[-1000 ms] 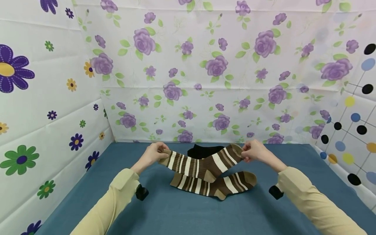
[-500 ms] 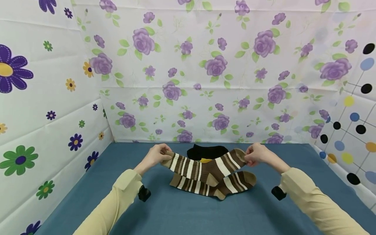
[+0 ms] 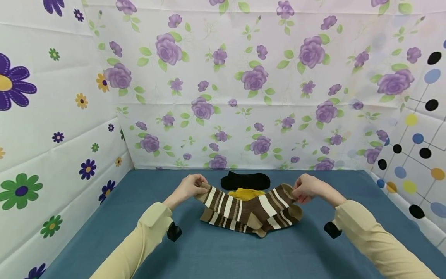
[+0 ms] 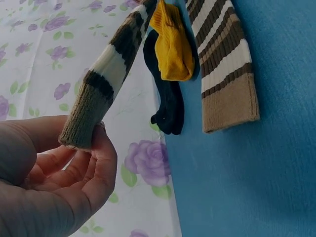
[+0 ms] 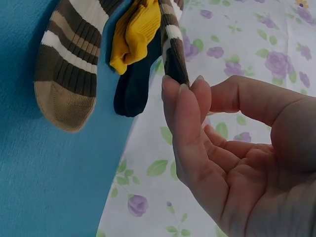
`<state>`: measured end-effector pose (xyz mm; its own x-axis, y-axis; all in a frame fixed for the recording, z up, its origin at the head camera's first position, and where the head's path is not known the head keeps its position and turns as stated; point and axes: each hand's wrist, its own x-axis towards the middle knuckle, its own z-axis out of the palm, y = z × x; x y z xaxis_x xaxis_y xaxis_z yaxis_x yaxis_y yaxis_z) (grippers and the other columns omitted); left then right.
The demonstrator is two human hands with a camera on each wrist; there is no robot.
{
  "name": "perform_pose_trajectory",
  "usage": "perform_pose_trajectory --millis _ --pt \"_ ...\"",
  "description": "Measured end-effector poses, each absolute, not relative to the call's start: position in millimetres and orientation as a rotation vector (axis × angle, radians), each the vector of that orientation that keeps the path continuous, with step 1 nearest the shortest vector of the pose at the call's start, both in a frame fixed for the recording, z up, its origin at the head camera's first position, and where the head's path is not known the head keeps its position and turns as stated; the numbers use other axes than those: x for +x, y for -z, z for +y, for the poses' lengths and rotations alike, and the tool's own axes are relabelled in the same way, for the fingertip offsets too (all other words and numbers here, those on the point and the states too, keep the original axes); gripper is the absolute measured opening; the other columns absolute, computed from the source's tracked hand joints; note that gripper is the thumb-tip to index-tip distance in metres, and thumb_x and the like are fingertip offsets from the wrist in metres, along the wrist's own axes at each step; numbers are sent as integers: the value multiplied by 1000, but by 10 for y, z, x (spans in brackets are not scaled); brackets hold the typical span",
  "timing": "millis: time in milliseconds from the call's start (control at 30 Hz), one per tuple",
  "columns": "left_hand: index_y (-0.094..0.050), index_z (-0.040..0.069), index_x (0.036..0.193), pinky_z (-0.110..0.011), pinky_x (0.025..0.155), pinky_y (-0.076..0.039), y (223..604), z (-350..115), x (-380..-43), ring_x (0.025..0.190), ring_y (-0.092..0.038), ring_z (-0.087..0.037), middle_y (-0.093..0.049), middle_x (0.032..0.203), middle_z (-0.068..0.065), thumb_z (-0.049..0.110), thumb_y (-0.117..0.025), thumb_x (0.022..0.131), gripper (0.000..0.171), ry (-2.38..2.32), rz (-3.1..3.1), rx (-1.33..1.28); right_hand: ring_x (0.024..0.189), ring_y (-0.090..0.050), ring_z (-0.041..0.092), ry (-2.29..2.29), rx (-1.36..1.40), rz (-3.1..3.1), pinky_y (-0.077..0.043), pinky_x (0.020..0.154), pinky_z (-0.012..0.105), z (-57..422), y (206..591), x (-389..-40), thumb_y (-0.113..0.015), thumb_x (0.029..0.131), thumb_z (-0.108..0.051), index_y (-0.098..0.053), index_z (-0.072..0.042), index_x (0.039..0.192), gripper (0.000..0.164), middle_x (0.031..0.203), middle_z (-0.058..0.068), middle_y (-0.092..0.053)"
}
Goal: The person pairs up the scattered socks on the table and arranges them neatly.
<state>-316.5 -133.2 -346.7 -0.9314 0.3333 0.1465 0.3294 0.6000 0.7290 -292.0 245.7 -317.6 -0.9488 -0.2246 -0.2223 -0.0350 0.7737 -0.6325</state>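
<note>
A brown sock with white and tan stripes (image 3: 240,207) is stretched between both hands above the table. My left hand (image 3: 189,188) pinches its tan cuff between thumb and fingers, plain in the left wrist view. At the other end, my right hand (image 3: 308,188) pinches the tan toe; in the right wrist view the fingertips cover that tip. Below lies a matching striped sock (image 4: 229,98) flat on the cloth, partly hidden in the head view by the held one. Its tan toe (image 5: 66,106) shows in the right wrist view.
Behind the striped socks lie a yellow sock (image 3: 245,193) and a black sock (image 3: 245,181). A blue cloth (image 3: 223,255) covers the table. Flower-patterned sheeting (image 3: 223,77) rises at the back, with patterned sheets on the left and right sides.
Both hands have lowered the held striped sock toward the matching one, shifting slightly right. More of the yellow and black socks now shows behind it. The grip is unchanged.
</note>
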Motion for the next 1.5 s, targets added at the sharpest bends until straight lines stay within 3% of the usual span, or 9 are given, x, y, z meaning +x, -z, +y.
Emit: perform_pose_trajectory --millis 300,500,1167,1500 --pt "-61 2 93 -34 62 -44 3533 -1242 -3178 78 -53 -22 -54 84 -5 1 -66 81 13 -1242 2815 576 52 -59 17 922 -221 2659 -50 52 31 2504 3218 -2877 -52 80 3 -57 -1 66 15 60 11 -61" --pt "-61 2 91 -34 61 -44 3612 -1185 -3197 75 -52 -20 -54 82 -4 1 -66 80 12 -1245 2798 572 52 -59 17 919 -207 2646 -50 52 31 2545 3275 -2849 -52 79 3 -59 1 69 12 60 10 -61" --pt "-61 1 89 -33 55 -45 3874 -1096 -3199 65 -50 -18 -52 76 -4 -2 -65 80 11 -1227 2733 569 48 -57 18 920 -188 2640 -51 52 36 2658 3615 -2822 -53 78 3 -57 -2 61 18 59 15 -60" --pt "-61 1 88 -31 54 -43 3924 -1077 -3224 63 -48 -18 -51 74 -4 -4 -66 79 11 -1219 2745 553 42 -53 12 890 -152 2644 -46 44 28 2653 3675 -2863 -52 75 5 -53 -5 57 21 56 12 -60"
